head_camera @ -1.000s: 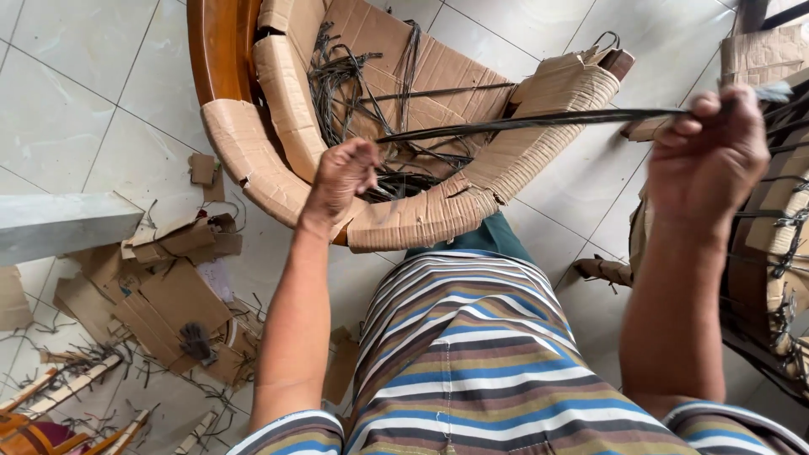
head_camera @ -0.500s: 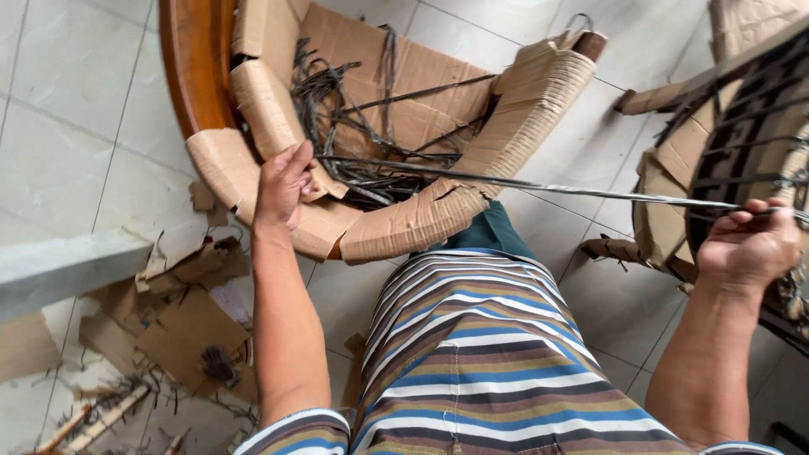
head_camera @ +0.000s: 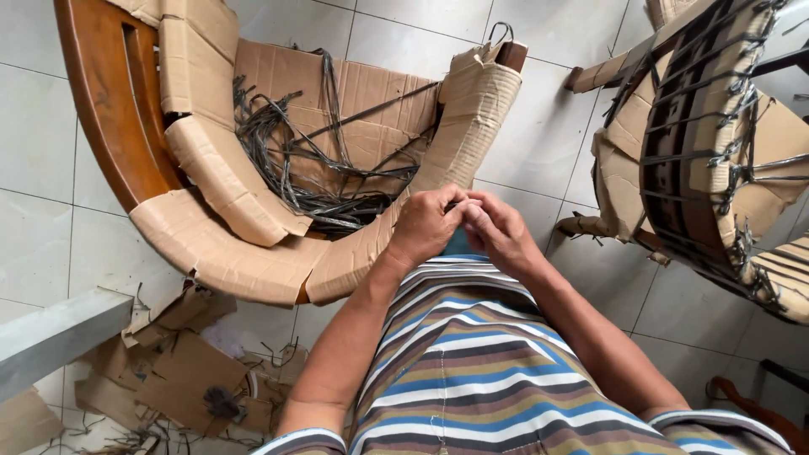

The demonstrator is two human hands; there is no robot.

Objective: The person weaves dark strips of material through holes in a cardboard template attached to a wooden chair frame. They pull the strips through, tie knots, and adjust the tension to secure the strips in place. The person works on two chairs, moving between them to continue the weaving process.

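Both hands pinch together, seemingly on a strap end, above the cardboard-wrapped chair; cut straps pile at 11 o'clock, much cardboard remains.

Pale tiled floor, cardboard scraps, cardboard-wrapped chair

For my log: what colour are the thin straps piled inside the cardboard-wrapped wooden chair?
Dark grey thin straps, clearest in the head view.
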